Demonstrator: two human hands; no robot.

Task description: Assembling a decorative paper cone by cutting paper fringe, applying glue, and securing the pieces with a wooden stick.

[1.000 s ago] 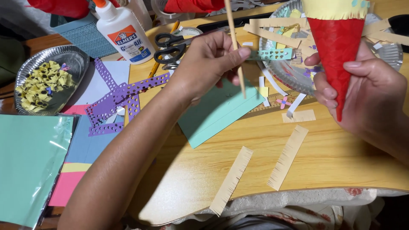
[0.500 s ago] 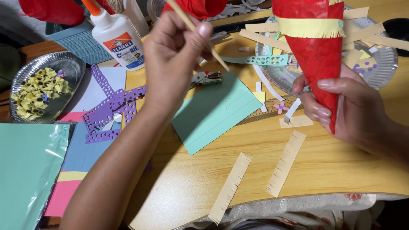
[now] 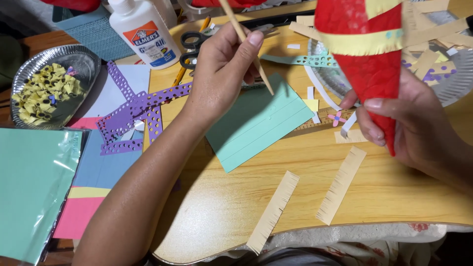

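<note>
My left hand (image 3: 221, 69) pinches a thin wooden stick (image 3: 246, 44) that slants down over a mint green paper card (image 3: 258, 123) lying on the wooden board (image 3: 295, 197). My right hand (image 3: 414, 123) grips a red paper cone (image 3: 367, 64) near its downward tip; a fringed yellow band (image 3: 364, 44) wraps the cone higher up. The cone's top is cut off by the frame's upper edge.
Two fringed tan strips (image 3: 273, 212) (image 3: 341, 184) lie near the board's front edge. A glue bottle (image 3: 143, 29) and scissors (image 3: 197, 44) sit at the back. A foil dish of yellow bits (image 3: 47, 88), purple punched strips (image 3: 138, 113), coloured sheets (image 3: 34, 187) lie left; a foil tray (image 3: 443, 64) right.
My left hand has lifted the stick up and leftward, away from the cone. My right hand has raised the cone higher and tilted it, so its yellow band now shows.
</note>
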